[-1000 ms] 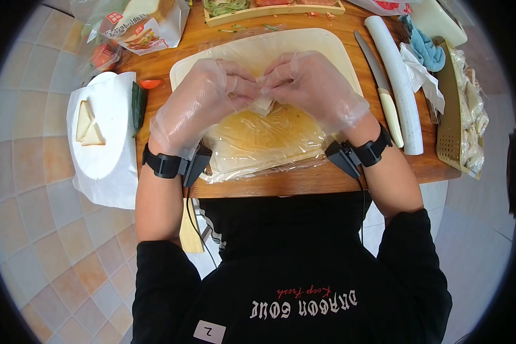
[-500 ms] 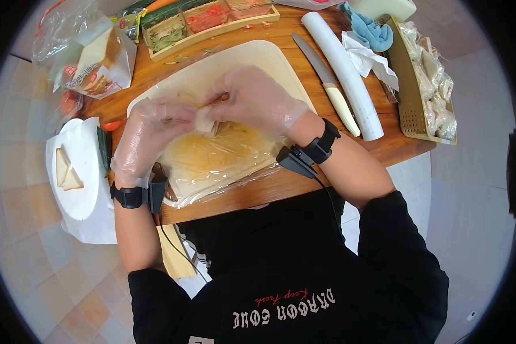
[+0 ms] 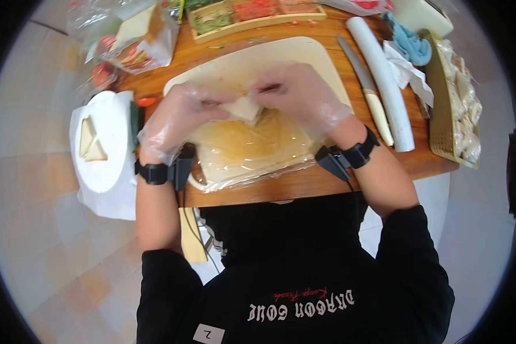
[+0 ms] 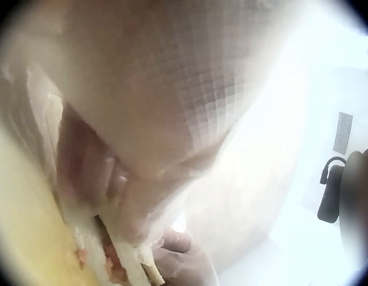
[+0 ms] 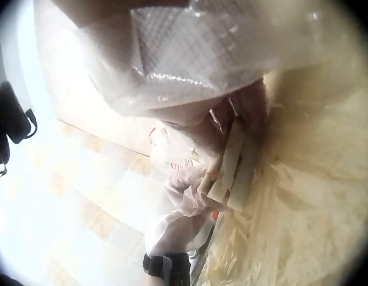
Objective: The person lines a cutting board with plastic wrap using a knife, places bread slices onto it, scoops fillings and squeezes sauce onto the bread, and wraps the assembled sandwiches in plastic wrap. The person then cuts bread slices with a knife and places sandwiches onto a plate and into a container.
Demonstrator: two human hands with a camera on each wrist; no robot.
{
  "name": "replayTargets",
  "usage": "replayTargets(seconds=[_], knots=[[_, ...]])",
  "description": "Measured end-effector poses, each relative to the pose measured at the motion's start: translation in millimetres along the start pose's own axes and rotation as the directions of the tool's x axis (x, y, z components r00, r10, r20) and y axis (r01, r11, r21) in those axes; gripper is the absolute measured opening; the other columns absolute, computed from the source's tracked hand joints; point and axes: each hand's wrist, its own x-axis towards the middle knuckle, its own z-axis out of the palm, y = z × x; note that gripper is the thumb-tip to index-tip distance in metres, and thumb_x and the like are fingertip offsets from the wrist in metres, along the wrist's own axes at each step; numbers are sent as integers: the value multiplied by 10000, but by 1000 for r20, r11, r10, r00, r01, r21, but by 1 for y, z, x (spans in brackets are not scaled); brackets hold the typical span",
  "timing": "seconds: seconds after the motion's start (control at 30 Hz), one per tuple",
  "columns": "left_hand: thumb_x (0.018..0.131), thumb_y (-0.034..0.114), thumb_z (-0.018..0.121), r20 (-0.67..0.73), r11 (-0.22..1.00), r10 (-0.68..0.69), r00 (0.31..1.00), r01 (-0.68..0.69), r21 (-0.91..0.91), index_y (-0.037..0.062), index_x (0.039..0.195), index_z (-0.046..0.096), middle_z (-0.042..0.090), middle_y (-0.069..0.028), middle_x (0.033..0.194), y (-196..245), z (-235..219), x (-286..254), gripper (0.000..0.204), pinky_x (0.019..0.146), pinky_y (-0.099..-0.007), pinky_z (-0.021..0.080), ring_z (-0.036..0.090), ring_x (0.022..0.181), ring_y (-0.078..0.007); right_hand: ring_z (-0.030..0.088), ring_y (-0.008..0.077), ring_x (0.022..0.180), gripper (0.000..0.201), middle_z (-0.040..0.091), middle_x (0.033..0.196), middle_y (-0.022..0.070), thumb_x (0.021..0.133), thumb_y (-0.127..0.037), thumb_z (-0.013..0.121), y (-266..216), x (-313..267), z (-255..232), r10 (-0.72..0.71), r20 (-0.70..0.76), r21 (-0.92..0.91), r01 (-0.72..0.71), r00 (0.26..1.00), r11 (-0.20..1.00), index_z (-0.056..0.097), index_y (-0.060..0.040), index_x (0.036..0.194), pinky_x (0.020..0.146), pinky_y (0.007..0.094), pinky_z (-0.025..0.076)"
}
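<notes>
Between my two plastic-gloved hands is a small sandwich (image 3: 245, 109) of white bread, its corner pointing toward me. My left hand (image 3: 180, 117) pinches its left side, and my right hand (image 3: 304, 94) grips the other side with bent fingers. Reddish filling shows between the slices of the sandwich (image 4: 133, 262) in the left wrist view. The right wrist view has the layered edge of the sandwich (image 5: 233, 170) close over wrinkled, clear plastic wrap (image 5: 303, 196). That wrap lies on a cream cutting board (image 3: 309, 49), with a yellowish patch beneath my hands.
A knife (image 3: 358, 71) and a long white roll (image 3: 384, 86) lie right of the board. Further right stands a basket (image 3: 441, 123) of wrapped food. To the left, bread triangles (image 3: 89, 140) rest on white paper; a bread bag (image 3: 140, 43) and compartment tray (image 3: 261, 23) are behind.
The head view swung and came partly back. More of the sandwich's white face shows now between the hands, which stay close together on it.
</notes>
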Motion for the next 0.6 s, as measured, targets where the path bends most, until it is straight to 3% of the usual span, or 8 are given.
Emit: replayTargets(seconds=[0.1,0.23,0.3,0.33,0.43,0.5,0.6], knots=[[833,-88,740,-2,999,3,1000,-3,-45,-33,1130,775,780,-85,1061,4,2,-1,304,883,-279,560,695,944,-119,742,171,873,251,798,994,132,904,-95,746,0,-2,0,24,-8,46,-24,1000,999,777,24,1123,839,290,580],[815,-98,732,-12,998,57,998,-57,30,-29,1132,778,786,-85,1025,3,2,0,328,863,-277,569,700,919,-115,743,185,856,262,794,996,149,914,-77,723,-7,-1,-5,26,35,-19,-25,999,1000,770,17,1155,824,292,575],[813,-95,733,-5,994,59,998,-58,96,-28,1129,778,787,-90,1017,6,-1,0,327,862,-277,571,703,914,-117,741,307,847,253,770,972,197,908,-130,726,-9,0,-7,-37,57,-194,48,998,980,787,-35,1135,811,333,568],[810,-93,735,7,985,64,998,-65,162,-28,1127,779,787,-95,1009,6,-2,0,326,860,-277,573,706,910,-119,741,307,847,253,770,972,197,908,-130,726,-10,0,-7,-38,65,-194,50,997,980,787,-35,1135,811,333,568],[824,-80,736,6,994,55,998,-56,96,-32,1131,774,787,-101,1020,0,-1,1,313,860,-279,575,713,914,-127,725,353,854,292,749,971,219,895,-109,719,-8,0,-9,-47,111,-250,74,993,965,778,-57,1175,812,354,569],[827,-81,738,10,990,69,998,-70,125,-35,1139,768,786,-104,1033,2,-1,0,317,869,-283,577,718,927,-134,716,372,861,327,739,969,219,882,-91,716,-3,1,-10,-150,149,-355,194,977,914,771,-75,1203,814,373,572],[839,-80,729,11,979,130,991,-130,159,-28,1161,758,787,-124,1050,-6,1,1,327,881,-297,581,734,943,-168,706,384,865,342,734,963,216,868,-80,722,-1,2,-7,-198,139,-347,235,970,908,770,-82,1207,814,384,572]])
